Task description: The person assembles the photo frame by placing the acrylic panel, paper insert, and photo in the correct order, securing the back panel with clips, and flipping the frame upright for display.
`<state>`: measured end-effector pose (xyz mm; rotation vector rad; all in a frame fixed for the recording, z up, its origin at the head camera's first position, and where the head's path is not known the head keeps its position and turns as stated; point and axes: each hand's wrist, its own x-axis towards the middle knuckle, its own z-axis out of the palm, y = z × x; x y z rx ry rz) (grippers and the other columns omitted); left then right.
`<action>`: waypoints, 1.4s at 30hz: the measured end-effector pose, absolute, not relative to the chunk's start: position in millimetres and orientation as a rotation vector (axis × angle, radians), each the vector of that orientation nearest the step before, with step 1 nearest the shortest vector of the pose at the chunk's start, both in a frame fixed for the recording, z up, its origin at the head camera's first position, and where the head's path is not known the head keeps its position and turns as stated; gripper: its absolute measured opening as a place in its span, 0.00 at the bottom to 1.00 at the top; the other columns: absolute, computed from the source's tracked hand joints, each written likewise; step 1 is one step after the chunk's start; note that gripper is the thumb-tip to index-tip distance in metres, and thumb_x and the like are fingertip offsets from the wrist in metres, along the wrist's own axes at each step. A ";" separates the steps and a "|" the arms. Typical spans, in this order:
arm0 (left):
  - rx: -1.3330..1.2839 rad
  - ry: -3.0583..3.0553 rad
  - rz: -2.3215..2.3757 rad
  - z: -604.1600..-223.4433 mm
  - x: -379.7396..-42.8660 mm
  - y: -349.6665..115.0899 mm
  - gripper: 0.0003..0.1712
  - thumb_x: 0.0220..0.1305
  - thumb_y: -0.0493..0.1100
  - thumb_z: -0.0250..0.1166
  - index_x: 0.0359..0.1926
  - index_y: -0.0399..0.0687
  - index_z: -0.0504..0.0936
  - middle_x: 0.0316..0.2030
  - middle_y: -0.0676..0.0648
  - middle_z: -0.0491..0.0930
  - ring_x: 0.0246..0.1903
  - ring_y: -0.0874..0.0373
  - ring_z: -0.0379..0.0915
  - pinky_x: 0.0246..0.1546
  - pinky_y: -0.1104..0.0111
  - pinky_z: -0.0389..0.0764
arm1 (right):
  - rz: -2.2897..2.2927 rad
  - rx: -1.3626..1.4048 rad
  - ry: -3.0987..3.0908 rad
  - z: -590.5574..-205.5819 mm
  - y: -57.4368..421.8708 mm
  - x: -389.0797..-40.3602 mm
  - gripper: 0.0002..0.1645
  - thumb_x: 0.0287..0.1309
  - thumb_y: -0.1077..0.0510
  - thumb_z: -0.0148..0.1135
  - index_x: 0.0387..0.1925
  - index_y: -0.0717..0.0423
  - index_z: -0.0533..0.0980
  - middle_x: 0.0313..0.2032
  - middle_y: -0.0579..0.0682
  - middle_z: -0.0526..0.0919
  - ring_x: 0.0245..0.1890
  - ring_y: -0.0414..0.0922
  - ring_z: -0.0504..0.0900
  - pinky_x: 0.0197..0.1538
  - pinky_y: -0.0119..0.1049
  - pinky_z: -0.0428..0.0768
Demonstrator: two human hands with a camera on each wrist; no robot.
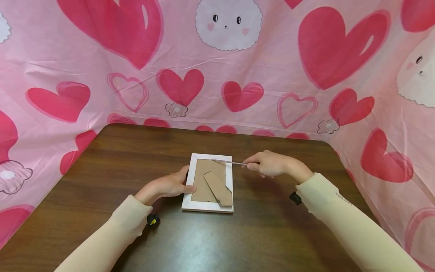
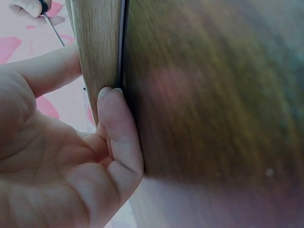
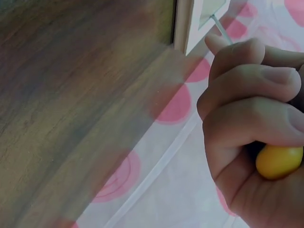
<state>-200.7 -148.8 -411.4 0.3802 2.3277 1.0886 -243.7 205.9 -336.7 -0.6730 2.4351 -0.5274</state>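
A white-bordered picture frame (image 1: 207,206) lies back side up on the table, with brown backing board (image 1: 201,177) and a cardboard stand leg (image 1: 217,187) slanting across it. My left hand (image 1: 168,185) grips the frame's left side, thumb over the border and fingers curled against the wooden edge (image 2: 99,42). From the right, my right hand (image 1: 272,163) holds a screwdriver (image 1: 234,163) by its handle. Its thin metal shaft reaches over the frame, tip at the backing's upper edge. The handle's yellow end (image 3: 279,161) shows under the curled fingers in the right wrist view.
The dark wooden table (image 1: 142,151) has rounded far corners. Pink cloth (image 1: 210,75) with hearts hangs close behind it and along both sides. Dark wrist devices (image 1: 153,220) sit below each cream sleeve.
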 end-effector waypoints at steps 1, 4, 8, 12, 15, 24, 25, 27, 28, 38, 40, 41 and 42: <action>0.376 2.328 1.091 -410.8 -200.4 -148.9 0.54 0.71 0.46 0.72 0.81 0.35 0.44 0.67 0.30 0.68 0.68 0.36 0.64 0.73 0.38 0.60 | -0.508 -0.684 2.450 -336.7 204.9 -242.5 0.25 0.81 0.52 0.55 0.72 0.55 0.76 0.19 0.45 0.72 0.16 0.40 0.67 0.30 0.39 0.78; 0.379 2.330 1.093 -409.9 -199.8 -149.1 0.54 0.70 0.45 0.72 0.81 0.35 0.45 0.67 0.30 0.69 0.67 0.36 0.65 0.72 0.38 0.61 | -0.462 -0.700 2.481 -336.8 202.7 -239.8 0.25 0.81 0.52 0.55 0.73 0.54 0.75 0.22 0.45 0.72 0.16 0.40 0.68 0.29 0.39 0.79; 0.385 2.329 1.097 -410.3 -199.4 -149.5 0.53 0.71 0.45 0.72 0.81 0.35 0.46 0.67 0.30 0.69 0.68 0.36 0.65 0.72 0.37 0.61 | -0.513 -0.691 2.464 -336.9 203.9 -240.5 0.25 0.81 0.52 0.56 0.72 0.54 0.76 0.23 0.48 0.75 0.15 0.41 0.74 0.29 0.43 0.84; 0.385 2.326 1.102 -410.5 -199.3 -149.0 0.52 0.71 0.45 0.72 0.81 0.36 0.47 0.67 0.31 0.69 0.68 0.36 0.65 0.72 0.37 0.61 | -0.708 -0.586 2.318 -339.7 208.5 -244.5 0.25 0.81 0.53 0.56 0.73 0.54 0.75 0.23 0.51 0.76 0.16 0.43 0.78 0.25 0.41 0.84; 0.391 2.326 1.094 -410.7 -200.0 -148.4 0.53 0.71 0.45 0.72 0.81 0.37 0.47 0.66 0.31 0.69 0.67 0.36 0.65 0.71 0.36 0.61 | -0.814 -0.503 2.177 -344.0 212.1 -246.3 0.27 0.83 0.53 0.52 0.77 0.53 0.70 0.22 0.49 0.74 0.14 0.41 0.72 0.19 0.34 0.75; 0.385 2.324 1.090 -409.9 -200.2 -148.5 0.55 0.70 0.46 0.72 0.81 0.37 0.45 0.68 0.31 0.68 0.67 0.36 0.65 0.72 0.36 0.61 | -0.746 -0.478 2.219 -348.2 205.6 -236.6 0.31 0.83 0.52 0.51 0.81 0.47 0.64 0.18 0.47 0.69 0.14 0.41 0.61 0.17 0.32 0.65; 0.385 2.326 1.089 -409.6 -200.0 -148.7 0.55 0.70 0.47 0.72 0.81 0.37 0.44 0.68 0.30 0.68 0.67 0.36 0.65 0.72 0.36 0.61 | -0.726 -0.478 2.238 -348.0 203.9 -234.5 0.31 0.83 0.52 0.51 0.81 0.46 0.64 0.18 0.46 0.68 0.14 0.41 0.61 0.17 0.32 0.65; 0.384 2.327 1.088 -410.3 -200.1 -149.0 0.56 0.70 0.47 0.73 0.82 0.37 0.44 0.68 0.30 0.68 0.67 0.36 0.65 0.72 0.37 0.61 | -0.685 -0.484 2.273 -347.8 200.5 -230.5 0.31 0.83 0.52 0.51 0.81 0.44 0.64 0.16 0.46 0.65 0.14 0.42 0.59 0.18 0.33 0.65; 0.384 2.329 1.086 -410.6 -200.2 -149.2 0.56 0.70 0.47 0.73 0.82 0.37 0.44 0.68 0.30 0.68 0.67 0.36 0.65 0.72 0.37 0.61 | -0.663 -0.491 2.290 -347.7 198.8 -228.5 0.31 0.83 0.52 0.51 0.82 0.44 0.63 0.16 0.45 0.64 0.14 0.42 0.59 0.18 0.33 0.66; 0.389 2.333 1.092 -412.6 -201.1 -149.9 0.54 0.71 0.46 0.72 0.82 0.36 0.45 0.67 0.31 0.70 0.67 0.38 0.66 0.71 0.39 0.63 | -0.495 -0.563 2.431 -356.0 190.6 -213.6 0.34 0.83 0.53 0.52 0.83 0.40 0.59 0.44 0.57 0.82 0.14 0.43 0.66 0.33 0.43 0.79; 0.387 2.332 1.098 -412.8 -201.3 -150.3 0.54 0.71 0.46 0.72 0.82 0.37 0.45 0.67 0.32 0.70 0.67 0.38 0.66 0.71 0.38 0.63 | -0.461 -0.608 2.467 -359.2 190.3 -211.8 0.34 0.83 0.53 0.52 0.83 0.42 0.59 0.56 0.60 0.82 0.21 0.43 0.73 0.42 0.46 0.82; 0.390 2.333 1.098 -412.9 -201.3 -150.6 0.54 0.71 0.46 0.72 0.82 0.37 0.45 0.67 0.32 0.70 0.66 0.37 0.67 0.71 0.38 0.63 | -0.444 -0.630 2.489 -360.9 190.0 -210.8 0.34 0.82 0.54 0.53 0.83 0.43 0.59 0.61 0.59 0.81 0.26 0.44 0.78 0.48 0.49 0.83; 0.385 2.332 1.101 -413.0 -201.4 -150.5 0.53 0.71 0.46 0.71 0.82 0.37 0.46 0.67 0.32 0.70 0.66 0.38 0.67 0.71 0.38 0.63 | -0.425 -0.652 2.510 -362.7 189.7 -209.8 0.35 0.82 0.54 0.53 0.83 0.43 0.59 0.65 0.59 0.80 0.33 0.45 0.82 0.55 0.51 0.82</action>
